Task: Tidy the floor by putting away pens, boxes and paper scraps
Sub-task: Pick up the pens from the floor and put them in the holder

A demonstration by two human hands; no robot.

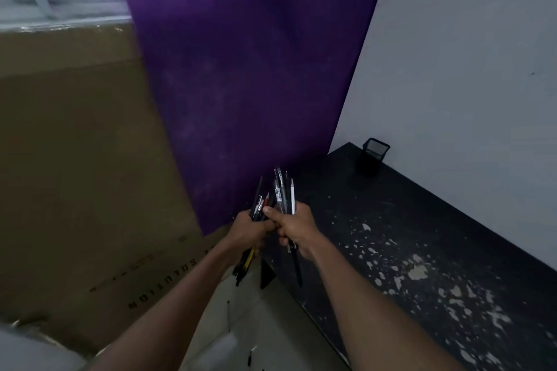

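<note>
The left hand [250, 230] and right hand [294, 227] are both curling tight round one splayed bundle of pens [280, 190], just off the surface [422, 220] edge. The holder [372, 156] is standing well apart by the wall (its mouth looks narrow), so loose pens are likely risking a slip onto the floor [250, 319].

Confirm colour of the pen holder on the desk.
Black mesh pen holder, clearest in the head view.
</note>
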